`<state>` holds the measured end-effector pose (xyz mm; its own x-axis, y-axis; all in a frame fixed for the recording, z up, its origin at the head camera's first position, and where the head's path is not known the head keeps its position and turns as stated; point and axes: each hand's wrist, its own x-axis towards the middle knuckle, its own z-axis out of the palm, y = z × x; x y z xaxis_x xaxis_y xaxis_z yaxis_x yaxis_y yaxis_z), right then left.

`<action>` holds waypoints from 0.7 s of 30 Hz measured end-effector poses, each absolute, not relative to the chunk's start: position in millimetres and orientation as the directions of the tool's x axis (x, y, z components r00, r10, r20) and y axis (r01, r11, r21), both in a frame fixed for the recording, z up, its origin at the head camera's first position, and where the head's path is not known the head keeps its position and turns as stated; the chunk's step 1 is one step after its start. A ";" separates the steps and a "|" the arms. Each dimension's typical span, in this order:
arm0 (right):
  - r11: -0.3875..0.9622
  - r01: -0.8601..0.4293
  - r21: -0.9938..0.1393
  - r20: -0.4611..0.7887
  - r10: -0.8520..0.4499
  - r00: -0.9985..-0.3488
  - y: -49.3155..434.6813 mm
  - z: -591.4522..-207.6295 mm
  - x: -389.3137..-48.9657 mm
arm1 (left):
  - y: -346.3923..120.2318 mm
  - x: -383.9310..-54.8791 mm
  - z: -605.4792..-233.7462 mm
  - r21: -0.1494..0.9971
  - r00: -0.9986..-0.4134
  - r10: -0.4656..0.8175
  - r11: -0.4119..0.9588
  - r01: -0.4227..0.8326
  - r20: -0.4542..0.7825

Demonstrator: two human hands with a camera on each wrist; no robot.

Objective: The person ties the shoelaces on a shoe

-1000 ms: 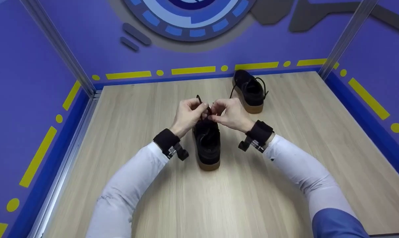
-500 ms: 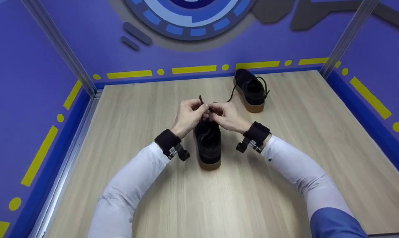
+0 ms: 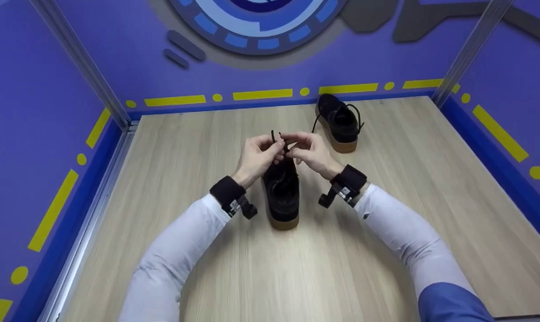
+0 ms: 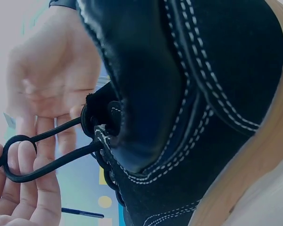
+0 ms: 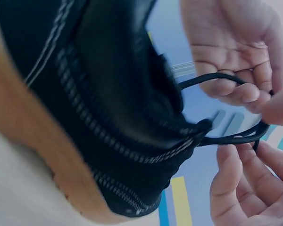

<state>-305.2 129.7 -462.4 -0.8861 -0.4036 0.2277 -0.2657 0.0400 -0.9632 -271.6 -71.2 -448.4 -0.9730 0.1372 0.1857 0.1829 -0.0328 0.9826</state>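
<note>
A black shoe (image 3: 283,201) with a tan sole and white stitching stands on the table, heel toward me. Above its front, my left hand (image 3: 259,154) pinches its black shoelace; in the left wrist view a loop of this lace (image 4: 52,165) runs over the curled fingers of my left hand (image 4: 26,188). My right hand (image 3: 314,154) is beside it, thumb and forefinger spread at the lace. In the right wrist view, the fingers of my right hand (image 5: 250,188) reach up under the lace (image 5: 231,140), and its palm shows. The shoe's tongue area is partly hidden by both hands.
A second black shoe (image 3: 341,125) with loose laces stands behind to the right, near the back wall. Blue panels (image 3: 261,80) with yellow marks enclose the wooden table (image 3: 270,277) at the back and sides.
My right hand's thumb and forefinger have spread apart from their closer grip half a second ago. My left hand keeps its pinch on the lace; the shoes stay in place.
</note>
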 end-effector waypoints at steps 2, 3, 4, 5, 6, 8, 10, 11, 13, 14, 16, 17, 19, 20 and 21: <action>-0.007 -0.248 -0.969 0.234 -0.353 -0.906 127.3 -460.6 -305.0 | -71.2 -271.6 -448.8 0.983 -0.973 0.137 -0.030 0.183 0.186; -0.022 -0.248 -0.968 0.242 -0.323 -0.915 125.8 -459.4 -304.6 | -71.2 -271.7 -449.1 0.983 -0.973 0.137 -0.029 0.182 0.184; -0.030 -0.254 -0.967 0.251 -0.293 -0.923 124.1 -458.8 -304.4 | -71.0 -271.8 -449.2 0.983 -0.974 0.138 -0.026 0.180 0.182; -0.039 -0.257 -0.966 0.257 -0.268 -0.929 122.4 -458.2 -304.3 | -70.9 -271.7 -449.2 0.984 -0.974 0.140 -0.023 0.178 0.180; -0.047 -0.257 -0.965 0.261 -0.246 -0.933 121.0 -457.6 -303.9 | -70.8 -271.6 -449.3 0.984 -0.974 0.142 -0.021 0.176 0.177; -0.074 -0.243 -0.967 0.253 -0.216 -0.943 118.8 -456.7 -303.4 | -70.6 -271.2 -449.4 0.984 -0.974 0.146 -0.018 0.175 0.176; -0.122 -0.191 -0.974 0.213 -0.210 -0.954 117.6 -456.2 -303.7 | -70.5 -270.6 -449.5 0.985 -0.974 0.148 -0.016 0.173 0.174; -0.156 -0.148 -0.977 0.179 -0.214 -0.960 117.5 -455.5 -303.6 | -70.5 -270.5 -450.0 0.985 -0.974 0.147 -0.017 0.173 0.173; -0.220 -0.045 -0.975 0.098 -0.235 -0.967 117.9 -453.9 -303.7 | -70.5 -270.3 -450.6 0.985 -0.974 0.147 -0.013 0.175 0.175; -0.246 0.014 -0.969 0.049 -0.248 -0.967 118.4 -453.0 -303.5 | -70.6 -270.0 -450.8 0.984 -0.973 0.148 -0.008 0.175 0.175; -0.285 0.121 -0.951 -0.040 -0.275 -0.961 119.7 -451.6 -303.3 | -70.8 -269.6 -451.4 0.984 -0.973 0.152 0.001 0.177 0.175; -0.295 0.164 -0.941 -0.077 -0.285 -0.955 120.4 -451.1 -303.2 | -70.9 -269.5 -451.6 0.984 -0.972 0.156 0.005 0.179 0.176; -0.302 0.222 -0.927 -0.129 -0.299 -0.945 121.6 -450.7 -303.3 | -71.2 -268.6 -451.2 0.983 -0.971 0.164 0.017 0.181 0.176; -0.298 0.236 -0.925 -0.143 -0.302 -0.942 121.9 -450.8 -303.3 | -71.2 -268.7 -451.4 0.983 -0.970 0.166 0.021 0.182 0.176; -0.294 0.247 -0.924 -0.154 -0.306 -0.939 122.2 -450.8 -303.3 | -71.2 -268.8 -451.5 0.983 -0.970 0.168 0.025 0.183 0.176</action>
